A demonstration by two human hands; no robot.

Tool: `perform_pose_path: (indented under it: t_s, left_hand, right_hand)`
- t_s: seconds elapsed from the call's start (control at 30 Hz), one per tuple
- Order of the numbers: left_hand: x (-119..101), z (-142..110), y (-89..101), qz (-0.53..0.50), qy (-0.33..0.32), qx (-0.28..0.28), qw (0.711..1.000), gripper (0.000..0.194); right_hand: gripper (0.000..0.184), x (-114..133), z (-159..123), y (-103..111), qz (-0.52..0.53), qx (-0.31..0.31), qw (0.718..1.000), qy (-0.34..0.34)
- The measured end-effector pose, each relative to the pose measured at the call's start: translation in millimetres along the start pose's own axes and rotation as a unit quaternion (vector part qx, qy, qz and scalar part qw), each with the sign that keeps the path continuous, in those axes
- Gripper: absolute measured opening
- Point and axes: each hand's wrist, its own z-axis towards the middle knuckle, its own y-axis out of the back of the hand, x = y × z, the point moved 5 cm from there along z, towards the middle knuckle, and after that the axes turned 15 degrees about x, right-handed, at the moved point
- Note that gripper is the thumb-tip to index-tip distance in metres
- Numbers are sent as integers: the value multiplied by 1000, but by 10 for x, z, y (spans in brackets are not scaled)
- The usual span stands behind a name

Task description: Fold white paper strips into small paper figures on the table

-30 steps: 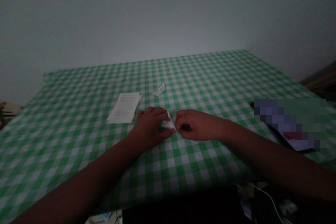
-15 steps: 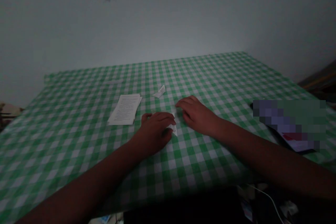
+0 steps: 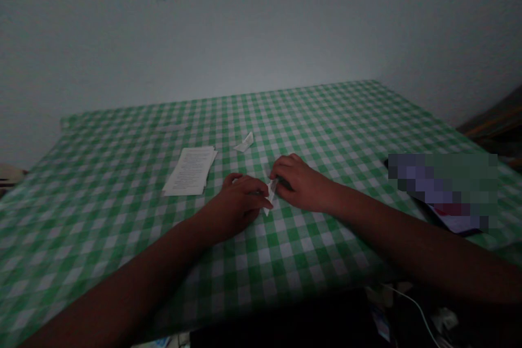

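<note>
Between my two hands is a small folded piece of white printed paper point(image 3: 271, 191), just above or on the checked tablecloth. My left hand point(image 3: 243, 200) pinches its left side with thumb and fingers. On the paper's upper right edge, the fingertips of my right hand point(image 3: 294, 180) close in a pinch. Much of the paper is hidden by the fingers. Beyond my hands lies another folded white paper piece point(image 3: 244, 143), one flap standing up. A stack of printed paper sheets point(image 3: 189, 171) rests to the left of my left hand.
A green and white checked tablecloth point(image 3: 318, 119) covers the table, which meets a pale wall point(image 3: 261, 27) at the back. At the right lies a dark-edged device with a blurred screen point(image 3: 440, 196). Below the front edge a white cable point(image 3: 420, 307) hangs among dim items.
My right hand has come to the paper and pinches its edge. The paper stands more upright between both hands. My view has shifted slightly.
</note>
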Motion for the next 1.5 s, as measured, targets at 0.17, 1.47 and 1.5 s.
perform_pose_path:
  t_s: [0.17, 1.47, 1.5]
  left_hand:
    - [-48, -16, 33, 5, -1, 11, 1000, 28]
    - [59, -65, 50, 37, 56, 30, 997, 45]
    - [69, -65, 54, 36, 58, 33, 997, 46]
  right_hand:
    - [12, -27, 0, -6, 27, -2, 1000, -12]
    - [17, -69, 51, -13, 65, 8, 997, 44]
    - [17, -64, 51, -19, 62, 9, 997, 51]
